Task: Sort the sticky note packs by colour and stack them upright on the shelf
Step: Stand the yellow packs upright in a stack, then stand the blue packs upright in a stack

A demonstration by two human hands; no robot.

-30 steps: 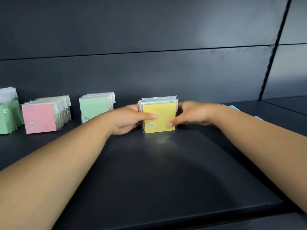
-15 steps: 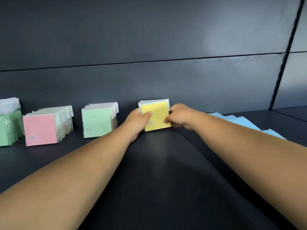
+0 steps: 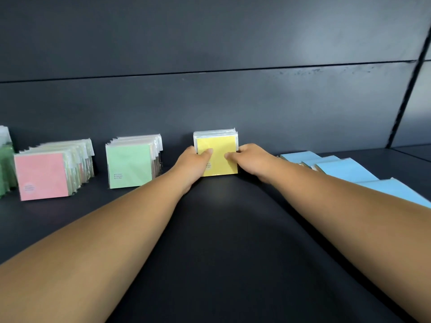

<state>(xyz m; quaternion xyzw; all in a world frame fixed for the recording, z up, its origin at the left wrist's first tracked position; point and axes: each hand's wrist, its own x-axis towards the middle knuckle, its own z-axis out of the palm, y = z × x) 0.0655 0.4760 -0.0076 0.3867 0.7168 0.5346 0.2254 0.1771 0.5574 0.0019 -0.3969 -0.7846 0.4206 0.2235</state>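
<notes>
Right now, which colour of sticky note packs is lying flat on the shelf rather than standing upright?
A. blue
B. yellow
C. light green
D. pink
A. The blue packs lie flat and overlapping on the shelf at right, while the pink stack, light green stack and yellow stack stand upright.

Count, on the shelf (image 3: 221, 241):
- upright stacks: 4, being dark green (image 3: 5, 169) at the left edge (cut off), pink-fronted (image 3: 42, 176), light green (image 3: 129, 166), yellow (image 3: 218, 157) near the back edge
- blue packs (image 3: 345, 169) lying toward the right edge: at least 4; overlapped, exact number unclear
- hands: 2
</notes>
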